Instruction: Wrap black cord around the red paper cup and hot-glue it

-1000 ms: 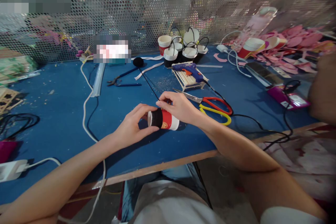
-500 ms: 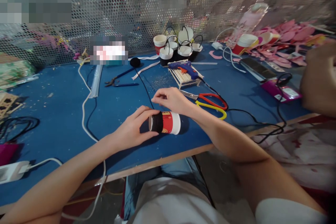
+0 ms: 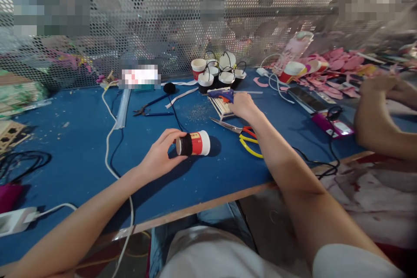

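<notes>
The left hand (image 3: 161,156) grips a paper cup (image 3: 194,143) lying sideways on the blue counter (image 3: 81,139), black thread hiding its base. The right hand (image 3: 243,105) rests on the glue gun (image 3: 221,94); its fingers are hidden, so I cannot tell its grip.

No writing can be read anywhere: the small gold mark on the red band of the paper cup (image 3: 195,143) is too blurred to make out, and the label by the mesh wall is pixelated.
</notes>
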The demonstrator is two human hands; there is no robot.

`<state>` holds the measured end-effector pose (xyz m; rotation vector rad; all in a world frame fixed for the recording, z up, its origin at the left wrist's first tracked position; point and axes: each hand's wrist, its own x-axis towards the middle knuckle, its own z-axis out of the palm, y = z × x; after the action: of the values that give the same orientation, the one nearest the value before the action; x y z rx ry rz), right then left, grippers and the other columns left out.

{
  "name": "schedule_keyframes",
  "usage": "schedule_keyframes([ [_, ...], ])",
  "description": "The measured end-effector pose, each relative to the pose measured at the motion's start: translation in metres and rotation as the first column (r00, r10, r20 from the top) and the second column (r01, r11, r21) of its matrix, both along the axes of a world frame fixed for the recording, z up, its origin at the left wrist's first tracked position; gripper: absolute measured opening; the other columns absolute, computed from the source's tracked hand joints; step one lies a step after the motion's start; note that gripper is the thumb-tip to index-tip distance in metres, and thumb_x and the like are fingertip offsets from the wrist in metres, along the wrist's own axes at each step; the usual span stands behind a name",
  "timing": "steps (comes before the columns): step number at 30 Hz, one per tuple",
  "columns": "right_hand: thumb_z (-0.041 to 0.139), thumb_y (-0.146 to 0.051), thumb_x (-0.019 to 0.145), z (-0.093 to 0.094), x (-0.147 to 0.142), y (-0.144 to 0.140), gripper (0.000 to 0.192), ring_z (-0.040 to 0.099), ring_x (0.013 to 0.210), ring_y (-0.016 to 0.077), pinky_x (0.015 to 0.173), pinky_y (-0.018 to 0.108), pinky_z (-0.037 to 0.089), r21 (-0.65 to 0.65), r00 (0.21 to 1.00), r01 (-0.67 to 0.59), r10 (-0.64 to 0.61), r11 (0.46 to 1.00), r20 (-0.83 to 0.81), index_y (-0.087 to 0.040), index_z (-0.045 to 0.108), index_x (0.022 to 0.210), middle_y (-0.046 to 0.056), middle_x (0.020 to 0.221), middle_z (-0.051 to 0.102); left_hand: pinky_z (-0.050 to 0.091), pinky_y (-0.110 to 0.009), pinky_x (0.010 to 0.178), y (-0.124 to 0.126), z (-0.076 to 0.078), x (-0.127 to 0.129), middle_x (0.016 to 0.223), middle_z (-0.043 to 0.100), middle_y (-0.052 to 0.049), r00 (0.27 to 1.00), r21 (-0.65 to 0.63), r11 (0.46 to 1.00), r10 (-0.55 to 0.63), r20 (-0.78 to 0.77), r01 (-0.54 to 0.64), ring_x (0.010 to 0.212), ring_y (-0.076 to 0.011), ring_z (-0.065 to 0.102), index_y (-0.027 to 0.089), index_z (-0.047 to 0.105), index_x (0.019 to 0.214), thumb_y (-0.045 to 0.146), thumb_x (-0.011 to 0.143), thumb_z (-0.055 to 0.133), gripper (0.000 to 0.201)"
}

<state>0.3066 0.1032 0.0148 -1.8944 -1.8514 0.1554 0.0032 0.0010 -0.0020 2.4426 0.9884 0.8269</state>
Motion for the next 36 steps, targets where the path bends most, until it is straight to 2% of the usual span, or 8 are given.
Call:
schedule_keyframes([
  [6, 0.054, -0.015, 0.071, 0.000, -0.003, 0.000, 0.036, 0.056, 0.097, 0.0334, 0.081, 0.044, 0.043, -0.054, 0.984, 0.180, -0.180, 0.982, 0.017, -0.001, 0.055, 0.104, 0.026, 0.102, 0.059, 0.046, -0.046, 0.096, 0.002, -0.004, -0.001, 0.118, 0.053, -0.011, 1.000, 0.031, 0.999, 0.006, -0.001, -0.006, 0.111, -0.0242, 0.053, 0.020, 0.047, 0.118, 0.019, 0.075, 0.065, 0.046],
  [9, 0.056, -0.017, 0.070, 0.006, -0.001, -0.006, 0.044, 0.058, 0.095, 0.0288, 0.079, 0.040, 0.045, 0.013, 0.971, 0.202, -0.198, 0.979, -0.134, -0.005, 0.050, 0.112, 0.020, 0.102, 0.061, 0.048, -0.045, 0.093, 0.003, -0.006, -0.001, 0.117, 0.054, -0.010, 0.999, -0.005, 1.000, -0.001, 0.033, 0.001, 0.109, -0.0236, 0.054, 0.020, 0.048, 0.118, 0.020, 0.075, 0.066, 0.046],
  [13, 0.061, -0.018, 0.068, 0.015, -0.006, -0.026, 0.033, 0.060, 0.077, 0.0198, 0.063, 0.032, 0.047, 0.045, 0.883, 0.001, 0.021, 0.999, -0.470, -0.012, 0.055, 0.100, 0.010, 0.093, 0.064, 0.056, -0.036, 0.078, 0.004, -0.008, -0.001, 0.119, 0.052, -0.011, 0.994, -0.108, 0.994, -0.011, 0.111, 0.023, 0.104, -0.0218, 0.056, 0.020, 0.050, 0.118, 0.020, 0.075, 0.066, 0.046],
  [17, 0.062, -0.035, 0.074, 0.023, -0.025, -0.061, 0.021, 0.055, 0.056, 0.0135, 0.052, 0.027, 0.044, -0.006, 0.826, -0.219, 0.182, 0.976, -0.533, -0.016, 0.056, 0.081, 0.001, 0.063, 0.059, 0.056, -0.033, 0.079, 0.005, -0.010, -0.002, 0.118, 0.051, -0.010, 0.986, -0.169, 0.984, -0.024, 0.167, 0.053, 0.098, -0.0188, 0.059, 0.020, 0.048, 0.120, 0.023, 0.075, 0.068, 0.049],
  [23, 0.066, -0.035, 0.072, 0.027, -0.050, -0.097, 0.027, 0.059, 0.056, 0.0133, 0.051, 0.026, 0.050, -0.053, 0.743, -0.381, 0.272, 0.923, -0.612, -0.014, 0.062, 0.087, 0.005, 0.073, 0.066, 0.056, -0.030, 0.081, 0.006, -0.012, -0.002, 0.117, 0.050, -0.010, 0.974, -0.179, 0.980, -0.047, 0.221, 0.088, 0.097, -0.0172, 0.059, 0.019, 0.050, 0.118, 0.024, 0.078, 0.066, 0.044],
  [25, 0.065, -0.035, 0.074, 0.029, -0.051, -0.102, 0.024, 0.059, 0.054, 0.0125, 0.048, 0.025, 0.049, -0.081, 0.746, -0.384, 0.258, 0.920, -0.614, -0.013, 0.063, 0.085, 0.004, 0.070, 0.066, 0.055, -0.032, 0.084, 0.008, -0.012, -0.003, 0.119, 0.050, -0.011, 0.970, -0.167, 0.982, -0.048, 0.237, 0.089, 0.102, -0.0185, 0.057, 0.019, 0.051, 0.118, 0.023, 0.078, 0.066, 0.044],
  [30, 0.063, -0.040, 0.074, 0.030, -0.047, -0.105, 0.029, 0.050, 0.040, 0.0102, 0.040, 0.024, 0.042, -0.156, 0.863, -0.327, 0.227, 0.932, -0.451, -0.017, 0.056, 0.059, -0.001, 0.047, 0.056, 0.054, -0.034, 0.087, 0.015, -0.013, -0.008, 0.122, 0.048, -0.012, 0.963, -0.119, 0.990, -0.040, 0.265, 0.073, 0.110, -0.0216, 0.054, 0.019, 0.052, 0.118, 0.020, 0.077, 0.067, 0.044],
  [36, 0.063, -0.036, 0.075, 0.027, -0.053, -0.107, 0.019, 0.056, 0.053, 0.0146, 0.049, 0.026, 0.044, -0.052, 0.876, -0.366, 0.324, 0.929, -0.358, -0.017, 0.064, 0.071, -0.001, 0.052, 0.059, 0.053, -0.038, 0.090, 0.017, -0.014, -0.009, 0.122, 0.049, -0.013, 0.968, -0.082, 0.995, -0.042, 0.248, 0.064, 0.111, -0.0229, 0.054, 0.019, 0.053, 0.117, 0.020, 0.077, 0.067, 0.042],
])
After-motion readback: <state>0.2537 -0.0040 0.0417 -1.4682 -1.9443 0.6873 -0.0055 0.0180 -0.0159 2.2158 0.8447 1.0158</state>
